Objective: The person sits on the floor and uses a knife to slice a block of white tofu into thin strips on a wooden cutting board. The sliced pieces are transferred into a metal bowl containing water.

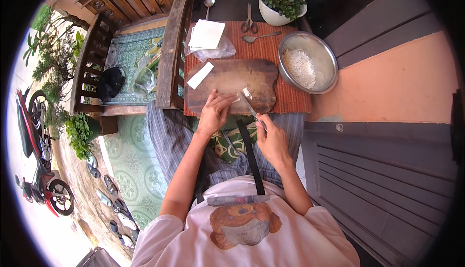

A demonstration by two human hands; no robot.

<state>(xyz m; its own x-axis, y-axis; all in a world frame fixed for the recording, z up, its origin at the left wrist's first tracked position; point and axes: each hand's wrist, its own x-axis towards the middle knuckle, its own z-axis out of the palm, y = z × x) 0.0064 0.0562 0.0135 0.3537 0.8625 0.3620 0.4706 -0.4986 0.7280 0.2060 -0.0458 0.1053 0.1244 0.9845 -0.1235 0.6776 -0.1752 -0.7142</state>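
My right hand [272,141] is closed around the handle of a knife [248,105], its blade resting on the wooden cutting board [256,71]. Beside the blade's tip lies a small bunch of thin white strips [247,92]. On the board, my left hand [216,109] presses with its fingers stretched toward the blade, over a small white piece [236,98] that shows at the fingertips. A longer white rectangular strip [200,76] lies at the board's upper left. Right of the board, a metal bowl [332,69] holds a heap of fine white shreds [299,68].
A stack of white sheets [207,34] rests on a plastic bag [224,49] behind the board. Scissors [249,24], a spoon [261,36] and another spoon [209,1] lie farther back, near a potted plant [275,13]. A wooden bench [169,63] stands at left.
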